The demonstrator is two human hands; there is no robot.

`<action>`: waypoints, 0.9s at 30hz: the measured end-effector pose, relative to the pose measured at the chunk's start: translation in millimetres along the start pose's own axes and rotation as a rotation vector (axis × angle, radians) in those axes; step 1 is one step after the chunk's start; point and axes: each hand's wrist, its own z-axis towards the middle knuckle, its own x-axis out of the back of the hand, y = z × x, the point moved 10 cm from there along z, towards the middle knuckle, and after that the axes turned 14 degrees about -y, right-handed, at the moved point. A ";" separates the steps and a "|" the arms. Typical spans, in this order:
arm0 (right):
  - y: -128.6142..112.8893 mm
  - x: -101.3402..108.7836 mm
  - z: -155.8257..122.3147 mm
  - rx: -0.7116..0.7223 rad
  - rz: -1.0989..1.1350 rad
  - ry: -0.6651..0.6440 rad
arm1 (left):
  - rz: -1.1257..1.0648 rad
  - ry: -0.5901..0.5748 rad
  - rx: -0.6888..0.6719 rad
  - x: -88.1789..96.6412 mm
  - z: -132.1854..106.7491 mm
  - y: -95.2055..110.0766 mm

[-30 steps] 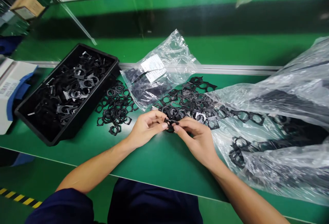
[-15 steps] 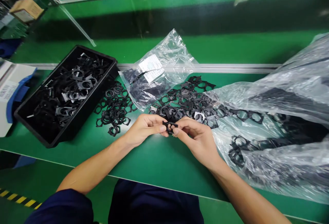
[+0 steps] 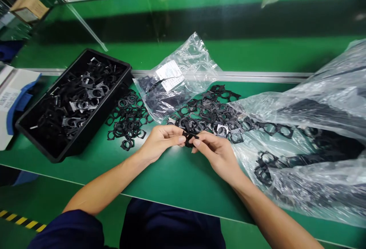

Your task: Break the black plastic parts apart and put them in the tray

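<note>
My left hand [image 3: 161,142] and my right hand [image 3: 217,154] meet above the green table [image 3: 177,173], both pinching one small black plastic ring part [image 3: 189,138] between fingertips. Just behind them lies a loose heap of similar black parts [image 3: 208,114]. A smaller pile of black ring parts [image 3: 127,121] sits to the left of my left hand.
A black tray [image 3: 85,134] with assembled black parts stands at the left. A small clear bag with a white label [image 3: 177,77] lies behind the piles. A large clear bag of parts [image 3: 314,146] covers the right. A white and blue box [image 3: 11,100] is at far left.
Both hands stay together on the small black part, shifting it slightly between the fingertips. Nothing else on the table has moved.
</note>
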 end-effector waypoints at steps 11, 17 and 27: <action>5.6 5.5 -2.7 -0.047 0.009 0.042 | 0.029 -0.178 0.057 -12.1 3.4 -6.4; 9.0 1.9 -2.5 -0.083 0.102 0.031 | -0.104 -0.203 0.099 -15.3 3.8 -12.4; 0.2 3.3 -2.2 0.000 0.020 0.036 | -0.038 -0.169 0.074 -14.5 3.6 -6.9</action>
